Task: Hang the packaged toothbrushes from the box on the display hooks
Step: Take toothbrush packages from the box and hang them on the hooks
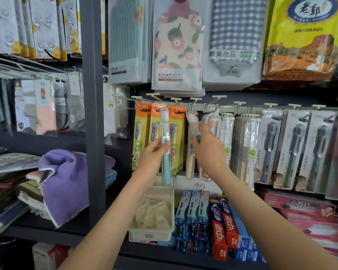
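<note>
Orange-carded toothbrushes (140, 133) hang behind my left hand (154, 157), which grips a blue toothbrush (165, 129) in a clear hard tube, upright before the hook rail (226, 109). My right hand (209, 151) pinches a second clear-packed toothbrush (192, 121), tilted up toward a hook. Grey brush packs (290, 151) toward the rail's right end read "LMK"; a checked pack (234, 36) above says "BATH TOWEL". A white plastic tray (150, 235) sits below, beside glossy toothpaste boxes (225, 228).

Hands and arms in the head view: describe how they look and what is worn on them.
The left hand and right hand are bare: no gloves, rings or watch in view. The left forearm and right forearm are uncovered down to the picture's lower edge, with no sleeve, bracelet or marking visible.
</note>
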A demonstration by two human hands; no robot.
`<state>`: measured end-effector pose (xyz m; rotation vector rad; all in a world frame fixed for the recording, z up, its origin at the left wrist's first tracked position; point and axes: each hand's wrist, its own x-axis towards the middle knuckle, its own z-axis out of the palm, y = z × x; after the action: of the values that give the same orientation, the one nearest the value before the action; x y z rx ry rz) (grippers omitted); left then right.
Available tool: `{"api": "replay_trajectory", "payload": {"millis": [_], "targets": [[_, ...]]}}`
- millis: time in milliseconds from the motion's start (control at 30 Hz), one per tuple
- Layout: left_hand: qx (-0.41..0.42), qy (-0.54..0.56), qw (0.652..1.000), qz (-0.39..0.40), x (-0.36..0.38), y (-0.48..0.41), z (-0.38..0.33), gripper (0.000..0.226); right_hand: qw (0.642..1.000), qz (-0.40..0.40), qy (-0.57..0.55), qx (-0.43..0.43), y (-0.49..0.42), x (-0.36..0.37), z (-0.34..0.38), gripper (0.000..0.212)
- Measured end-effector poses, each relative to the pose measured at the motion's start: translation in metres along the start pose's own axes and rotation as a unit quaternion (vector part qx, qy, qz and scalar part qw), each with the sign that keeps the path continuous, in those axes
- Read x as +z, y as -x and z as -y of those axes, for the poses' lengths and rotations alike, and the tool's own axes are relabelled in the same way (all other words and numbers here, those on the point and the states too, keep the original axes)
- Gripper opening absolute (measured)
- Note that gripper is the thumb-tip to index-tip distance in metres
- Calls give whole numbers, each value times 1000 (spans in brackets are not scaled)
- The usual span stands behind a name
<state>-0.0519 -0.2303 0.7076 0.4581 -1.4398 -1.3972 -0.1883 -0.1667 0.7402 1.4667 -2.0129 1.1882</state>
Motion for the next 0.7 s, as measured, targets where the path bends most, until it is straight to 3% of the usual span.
{"api": "replay_trajectory", "payload": {"millis": [133, 400, 700], "targets": [[5, -17, 1000, 1, -2, 4, 2, 12, 1000, 0, -11, -1, 3, 2, 0, 43], [10, -36, 999, 1, -6, 12, 1, 13, 999, -1, -50, 23, 15, 6, 4, 33], [11, -33, 999, 4, -4, 21, 1, 13, 998, -13, -57, 11, 19, -1, 11, 40]]}}
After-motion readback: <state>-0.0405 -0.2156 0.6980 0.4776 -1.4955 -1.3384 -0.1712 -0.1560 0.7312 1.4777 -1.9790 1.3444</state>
